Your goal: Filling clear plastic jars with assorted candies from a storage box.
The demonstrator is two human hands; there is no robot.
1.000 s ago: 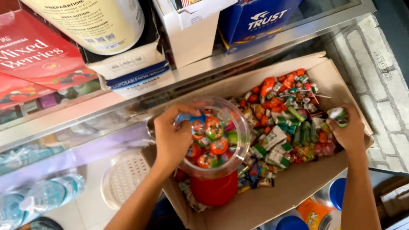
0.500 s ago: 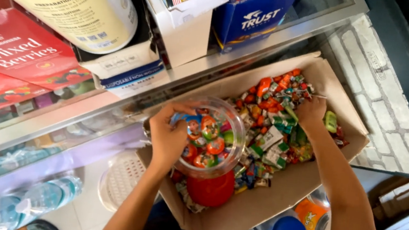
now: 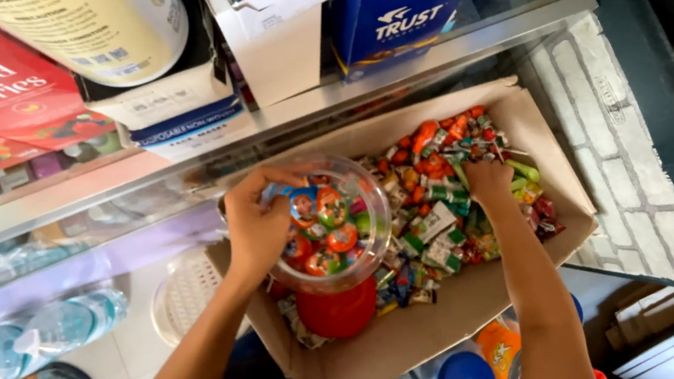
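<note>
Surface: our cardboard box [image 3: 454, 338] of wrapped candies [image 3: 442, 199] sat below a glass shelf [image 3: 192, 169] | left hand [image 3: 256, 227] gripped clear candy jar [image 3: 334, 226] over box | right hand [image 3: 488, 178] closed among candies | white brick wall [image 3: 602, 131] beside.

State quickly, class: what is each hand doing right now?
Left hand: closed around the rim of the clear candy jar.
Right hand: fingers down in the wrapped sweets in the cardboard box; grip cannot be told.

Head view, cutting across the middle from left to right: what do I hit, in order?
Left hand gripping the clear sweet jar → loose wrapped sweets in the cardboard box → right hand down in the sweets → white brick wall.
</note>
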